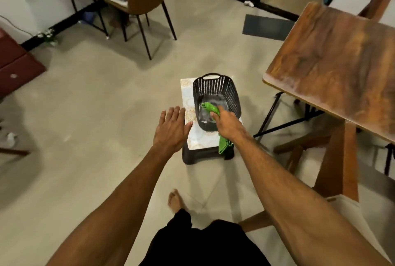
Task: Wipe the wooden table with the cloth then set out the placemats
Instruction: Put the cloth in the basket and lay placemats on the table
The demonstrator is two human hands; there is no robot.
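My right hand (227, 124) is shut on a green cloth (210, 107), held over the near rim of a black slotted basket (215, 88). One end of the cloth reaches into the basket and the other hangs below my wrist. The basket stands on pale patterned placemats (188, 103) stacked on a dark low stool (203, 154). My left hand (172, 128) hovers open, fingers spread, over the placemats' left edge. The wooden table (333, 62) stands to the right, its top bare.
A brown chair with black legs (145, 2) stands at the back. A dark red cabinet (15, 66) is at the left. A wooden bench (333, 171) sits under the table. My bare foot (175, 199) is on the tiled floor.
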